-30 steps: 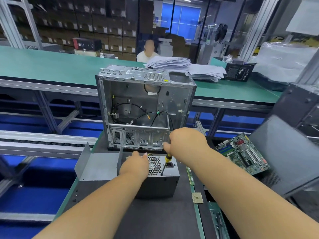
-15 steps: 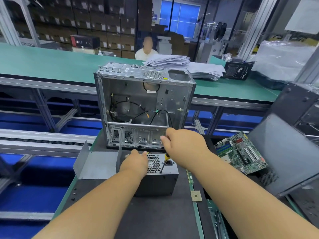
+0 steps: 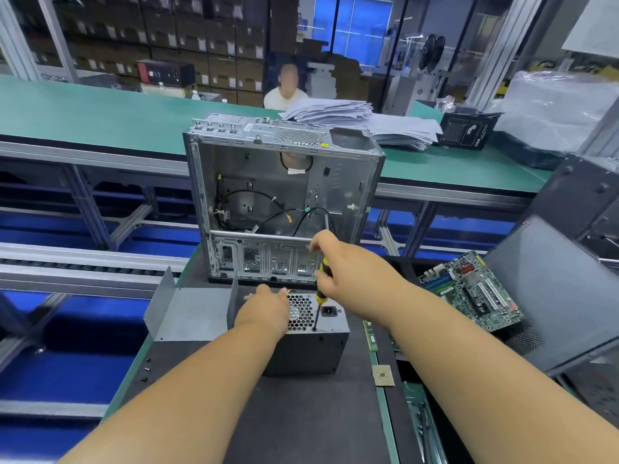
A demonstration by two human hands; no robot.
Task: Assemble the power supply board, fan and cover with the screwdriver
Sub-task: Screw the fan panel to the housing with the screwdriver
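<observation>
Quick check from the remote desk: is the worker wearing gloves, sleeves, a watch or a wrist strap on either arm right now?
No. The left hand and right hand are both bare, with no gloves. Both forearms are uncovered as far as the head view shows, with no sleeve edge in view. No watch, ring, wristband or grounding strap shows on either wrist, and there are no visible markings.

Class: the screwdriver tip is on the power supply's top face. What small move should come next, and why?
Probably keep turning the screwdriver with the right hand: its tip sits at the edge of the power supply by the fan grille, while the left hand steadies the unit.
</observation>
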